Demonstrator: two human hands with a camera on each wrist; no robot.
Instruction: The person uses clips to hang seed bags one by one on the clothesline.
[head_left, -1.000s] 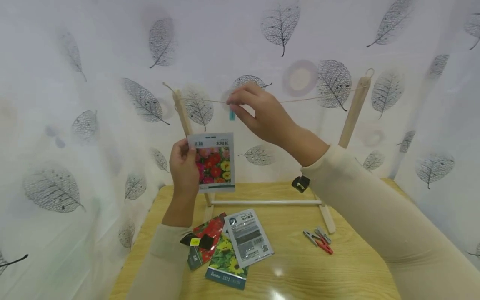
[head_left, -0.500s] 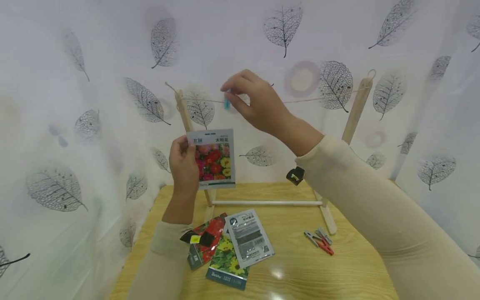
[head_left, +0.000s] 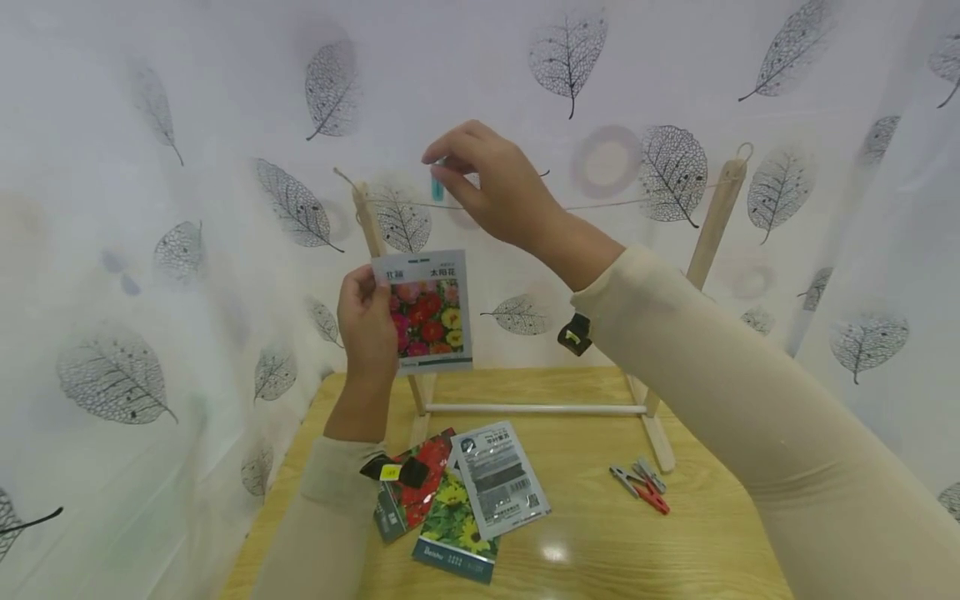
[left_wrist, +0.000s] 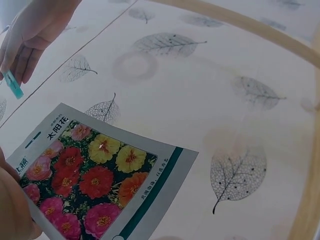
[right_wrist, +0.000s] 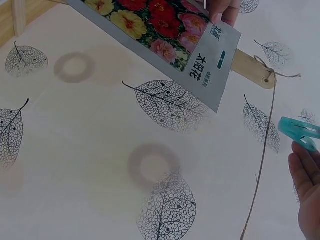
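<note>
My left hand pinches a seed packet by its left edge; its front shows red, pink and yellow flowers. The packet stands upright below the twine, near the left wooden post. Higher up, my right hand pinches a teal clothespin that points downward, just above the line in the head view. In the right wrist view the clothespin lies apart from the twine, beside it. The packet's top corner tilts toward the line there.
Three more seed packets overlap on the wooden table. Several red and grey clothespins lie at the right. A wooden frame with posts and a white crossbar carries the twine. A leaf-patterned curtain hangs behind.
My right hand has moved up and left with the teal clothespin, from over the twine to above it. My left hand has raised the packet slightly.
</note>
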